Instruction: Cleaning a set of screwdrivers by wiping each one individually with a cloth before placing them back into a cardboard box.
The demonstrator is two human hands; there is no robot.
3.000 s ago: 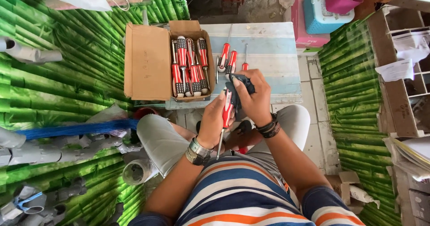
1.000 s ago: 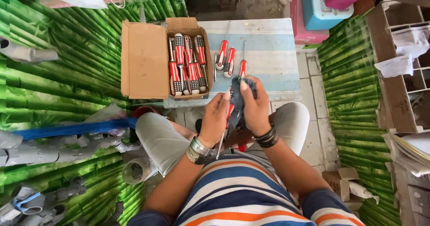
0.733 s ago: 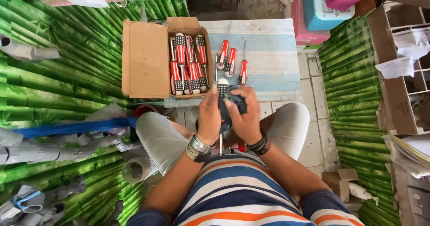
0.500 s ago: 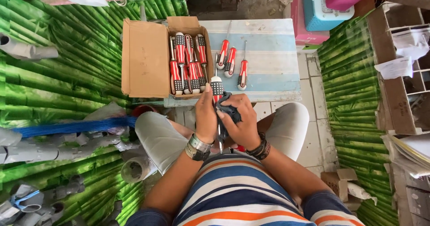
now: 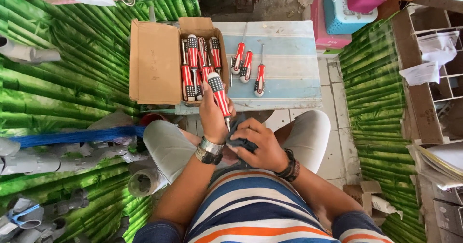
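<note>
Both arms bend in over the lap. The left hand point(image 5: 212, 113) is closed in a fist, thumb up. The right hand point(image 5: 254, 141) curls shut just beside it.

My left hand point(image 5: 213, 115) sits just before the open box point(image 5: 164, 62), holding a screwdriver point(image 5: 219, 96) whose handle points toward the box. My right hand point(image 5: 255, 144) is just right of it, over my lap, closed on a cloth point(image 5: 236, 136) at the screwdriver's tip. The box lies at the left end of the surface point(image 5: 289, 64), more screwdrivers point(image 5: 197, 64) inside. Three loose screwdrivers point(image 5: 248, 69) lie right of the box. Pipes point(image 5: 34, 161) lie far left on the floor.
</note>
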